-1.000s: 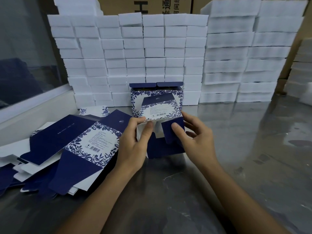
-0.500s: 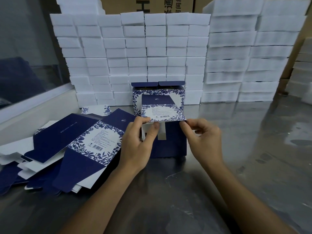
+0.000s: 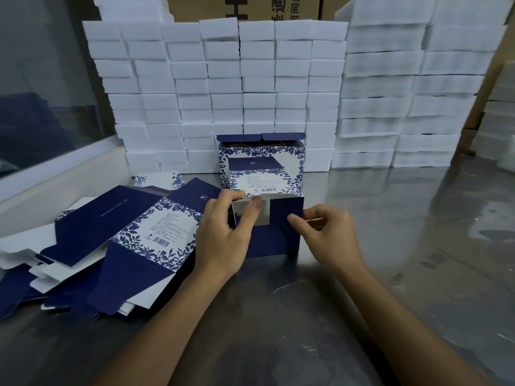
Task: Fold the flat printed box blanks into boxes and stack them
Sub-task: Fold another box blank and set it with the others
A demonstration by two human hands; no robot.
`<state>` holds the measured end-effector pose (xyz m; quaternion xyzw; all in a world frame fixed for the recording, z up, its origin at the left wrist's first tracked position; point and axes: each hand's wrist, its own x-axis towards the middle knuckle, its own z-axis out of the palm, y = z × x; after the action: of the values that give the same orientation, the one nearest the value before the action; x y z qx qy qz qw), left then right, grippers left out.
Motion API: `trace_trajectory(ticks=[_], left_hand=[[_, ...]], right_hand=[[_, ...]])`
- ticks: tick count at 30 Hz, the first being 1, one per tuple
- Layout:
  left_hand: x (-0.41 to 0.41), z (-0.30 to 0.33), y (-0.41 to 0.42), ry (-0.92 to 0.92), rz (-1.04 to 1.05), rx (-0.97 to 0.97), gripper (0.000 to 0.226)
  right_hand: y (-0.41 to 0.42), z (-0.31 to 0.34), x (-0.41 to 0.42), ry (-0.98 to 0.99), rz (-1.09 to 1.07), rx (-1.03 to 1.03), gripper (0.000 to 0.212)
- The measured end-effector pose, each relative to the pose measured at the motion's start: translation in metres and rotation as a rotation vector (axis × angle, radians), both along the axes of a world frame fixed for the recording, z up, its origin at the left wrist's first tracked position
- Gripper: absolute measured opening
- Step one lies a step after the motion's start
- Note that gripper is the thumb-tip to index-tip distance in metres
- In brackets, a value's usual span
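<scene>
Since a second ago the right hand (image 3: 326,235) has drawn back from the open end of the half-formed box (image 3: 267,207) and now pinches the edge of the navy side flap (image 3: 287,215) between thumb and forefinger, while the printed top panel (image 3: 263,181) has lifted to lie nearly level. Fingers of the left hand (image 3: 223,235) curl over the near-left corner of that panel, thumb tucked inside the white opening (so both hands are closed on card, neither free). Lying just beyond the knuckles on the steel table (image 3: 390,288), the box runs its long axis left to right, open mouth toward the person; the navy flap sits on the right side, so the right hand is the nearer one to swing it inward, which I judge to be the next fold. Directly behind stand two finished boxes (image 3: 260,151), side by side with lids up. To the left sprawls a loose heap of flat blanks (image 3: 133,235). White foam blocks (image 3: 223,87) are stacked in a wall along the back, with brown cartons (image 3: 242,8) above them and a glass partition (image 3: 36,79) at far left.
</scene>
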<state>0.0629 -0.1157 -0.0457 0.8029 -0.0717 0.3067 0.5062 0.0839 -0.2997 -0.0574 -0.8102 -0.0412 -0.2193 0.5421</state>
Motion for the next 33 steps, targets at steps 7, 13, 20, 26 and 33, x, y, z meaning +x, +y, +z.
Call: trace_trajectory(ticks=[7,13,20,26,33], left_hand=[[0.002,-0.001,-0.001,0.007,0.011,0.007,0.050],[0.002,-0.001,0.000,0.011,0.026,0.019,0.046],[0.002,0.000,0.000,0.021,0.024,0.008,0.047],[0.004,0.000,0.001,0.017,0.023,0.025,0.051],[0.001,-0.003,-0.002,-0.012,-0.044,0.062,0.042]], right_hand=[[-0.002,-0.002,0.003,0.023,0.026,-0.006,0.023],[-0.002,-0.003,0.001,0.143,0.059,-0.024,0.015],[-0.006,-0.004,0.001,0.276,0.117,-0.110,0.011],[0.000,-0.011,0.000,0.188,0.087,-0.154,0.048],[0.014,-0.013,-0.001,-0.074,0.213,0.108,0.072]])
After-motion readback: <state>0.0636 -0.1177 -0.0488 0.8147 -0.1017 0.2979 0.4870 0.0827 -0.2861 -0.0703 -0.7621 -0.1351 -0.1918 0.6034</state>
